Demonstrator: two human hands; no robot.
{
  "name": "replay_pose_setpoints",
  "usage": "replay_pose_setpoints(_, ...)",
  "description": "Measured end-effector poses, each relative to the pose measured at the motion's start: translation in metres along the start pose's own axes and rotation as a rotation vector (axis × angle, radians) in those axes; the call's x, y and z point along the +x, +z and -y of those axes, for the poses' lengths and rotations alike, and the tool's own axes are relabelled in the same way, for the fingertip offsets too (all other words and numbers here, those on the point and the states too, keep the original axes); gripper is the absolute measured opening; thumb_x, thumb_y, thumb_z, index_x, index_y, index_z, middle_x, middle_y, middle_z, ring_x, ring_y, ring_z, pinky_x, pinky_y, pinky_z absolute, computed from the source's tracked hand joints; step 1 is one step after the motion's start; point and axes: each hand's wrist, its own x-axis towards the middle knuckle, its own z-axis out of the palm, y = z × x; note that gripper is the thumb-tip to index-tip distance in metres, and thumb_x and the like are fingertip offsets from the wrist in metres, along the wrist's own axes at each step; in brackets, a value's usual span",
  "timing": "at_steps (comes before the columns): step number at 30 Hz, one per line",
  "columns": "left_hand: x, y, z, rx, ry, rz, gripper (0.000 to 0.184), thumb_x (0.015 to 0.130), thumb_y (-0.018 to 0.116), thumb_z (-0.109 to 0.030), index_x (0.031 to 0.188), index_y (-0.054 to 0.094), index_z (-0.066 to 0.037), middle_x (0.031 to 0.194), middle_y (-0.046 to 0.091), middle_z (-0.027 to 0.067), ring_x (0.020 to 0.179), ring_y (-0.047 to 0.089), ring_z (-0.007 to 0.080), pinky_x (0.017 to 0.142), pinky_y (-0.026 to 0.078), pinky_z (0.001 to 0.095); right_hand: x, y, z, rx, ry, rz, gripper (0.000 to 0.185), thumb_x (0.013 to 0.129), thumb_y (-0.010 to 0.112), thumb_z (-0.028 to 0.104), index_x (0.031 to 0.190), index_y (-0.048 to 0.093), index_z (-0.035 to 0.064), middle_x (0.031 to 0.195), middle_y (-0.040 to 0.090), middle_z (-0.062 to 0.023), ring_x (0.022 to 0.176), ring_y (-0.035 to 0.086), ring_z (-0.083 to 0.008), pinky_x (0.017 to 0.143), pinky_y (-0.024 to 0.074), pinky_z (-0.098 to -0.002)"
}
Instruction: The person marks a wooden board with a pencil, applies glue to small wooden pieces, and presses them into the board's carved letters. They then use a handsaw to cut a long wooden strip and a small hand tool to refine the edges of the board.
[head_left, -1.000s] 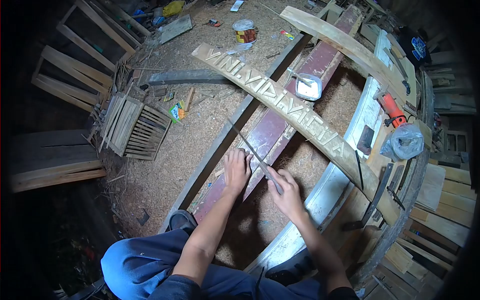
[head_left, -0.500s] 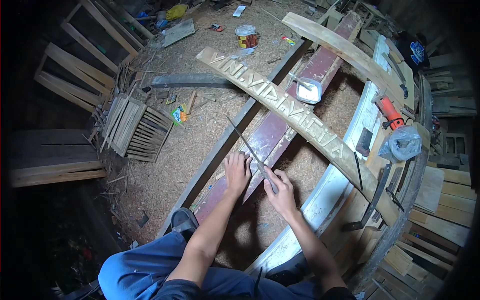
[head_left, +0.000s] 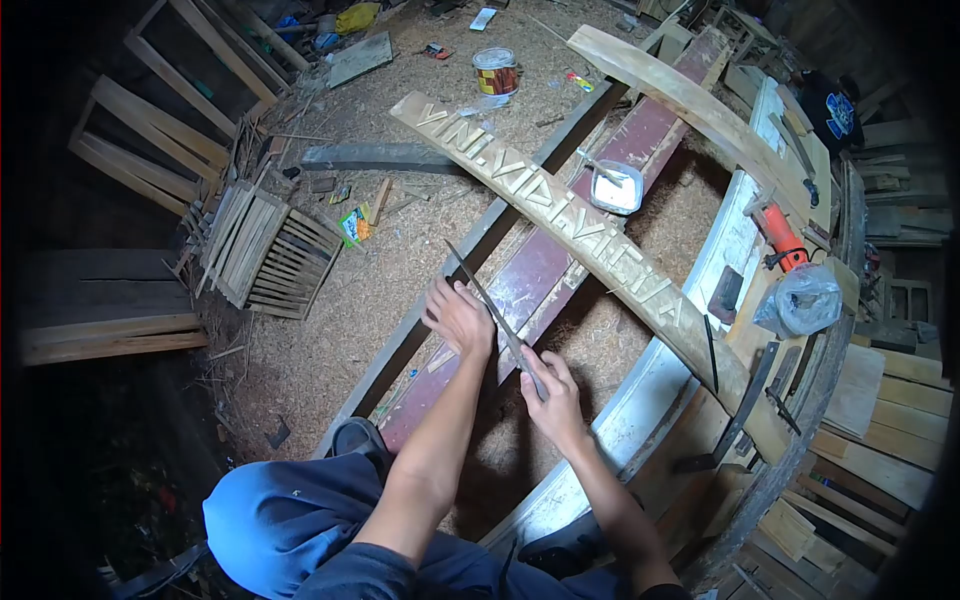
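My right hand [head_left: 553, 402] is wrapped round the handle of a long, thin dark tool [head_left: 487, 300], perhaps a file or a blade. The tool slants up and left, its tip above the maroon board [head_left: 530, 272]. Close beside its middle, over the same board, is my left hand [head_left: 461, 317], its fingers curled; whatever it may hold is too small to make out. Beyond both hands a curved wooden plank [head_left: 583, 236] with raised letters lies across the beams. A white tub [head_left: 616, 187] with a brush-like stick in it stands behind the plank.
A red power tool [head_left: 783, 236] and a plastic bag [head_left: 808, 298] lie at the right. A second curved plank [head_left: 680, 85] crosses the far beams. A paint bucket [head_left: 495, 72] and a slatted wooden piece [head_left: 265, 252] are on the floor. Another person [head_left: 832, 108] is at the upper right.
My left hand has moved up and left, away from the maroon board's near part. My right hand has shifted slightly down and left with the tool.
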Motion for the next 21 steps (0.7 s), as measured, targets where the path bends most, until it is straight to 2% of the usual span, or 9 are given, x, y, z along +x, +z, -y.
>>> replay_pose_setpoints(5,0.002,0.000,-0.006,0.133,0.050,-0.011,0.048,0.105,0.043,-0.025,0.147,0.048,-0.003,0.146,0.054,0.0160,0.143,0.042,0.0317,0.119,0.023,0.0553,-0.019,-0.012,0.000,-0.032,0.028,0.016,0.046,0.097,0.069,0.017,0.143,0.064,0.0198,0.125,0.061,-0.0280,0.109,0.066,-0.0467,0.091,0.0569,-0.0489)
replay_pose_setpoints(9,-0.001,0.000,-0.005,0.159,0.056,0.001,0.051,0.103,0.047,-0.025,0.148,0.047,-0.004,0.143,0.056,0.0159,0.142,0.044,0.0318,0.119,0.023,0.0563,0.013,-0.008,0.015,-0.033,0.046,0.040,0.047,0.097,0.069,0.018,0.143,0.064,0.0228,0.127,0.061,-0.0253,0.105,0.068,-0.0473,0.087,0.0581,-0.0485)
replay_pose_setpoints(13,0.001,-0.001,-0.007,0.183,0.082,-0.006,0.053,0.101,0.049,-0.024,0.150,0.046,-0.004,0.141,0.057,0.0155,0.141,0.045,0.0319,0.119,0.023,0.0568,-0.020,-0.032,-0.001,-0.088,-0.020,0.058,0.045,0.097,0.068,0.017,0.142,0.064,0.0199,0.126,0.062,-0.0267,0.106,0.068,-0.0468,0.085,0.0586,-0.0489)
replay_pose_setpoints(17,-0.001,-0.001,-0.005,0.207,0.072,0.044,0.057,0.099,0.053,-0.023,0.153,0.044,-0.006,0.140,0.057,0.0149,0.141,0.045,0.0317,0.120,0.022,0.0575,0.007,-0.012,0.018,-0.018,0.041,0.027,0.047,0.096,0.069,0.016,0.143,0.063,0.0201,0.124,0.063,-0.0267,0.106,0.068,-0.0467,0.087,0.0584,-0.0481)
replay_pose_setpoints(19,0.005,0.001,-0.008,0.190,0.072,0.030,0.058,0.099,0.053,-0.023,0.153,0.043,-0.007,0.140,0.058,0.0146,0.141,0.045,0.0314,0.120,0.022,0.0576,0.010,-0.011,0.018,-0.114,0.002,0.020,0.049,0.096,0.069,0.015,0.144,0.063,0.0204,0.125,0.063,-0.0270,0.108,0.068,-0.0467,0.089,0.0582,-0.0475)
replay_pose_setpoints(21,0.001,-0.001,-0.005,0.243,0.059,0.035,0.058,0.099,0.052,-0.024,0.153,0.043,-0.006,0.135,0.060,0.0146,0.138,0.046,0.0311,0.120,0.022,0.0545,-0.008,-0.025,0.005,-0.015,0.044,0.079,0.047,0.097,0.068,0.017,0.144,0.063,0.0204,0.126,0.062,-0.0272,0.110,0.067,-0.0467,0.090,0.0577,-0.0480)
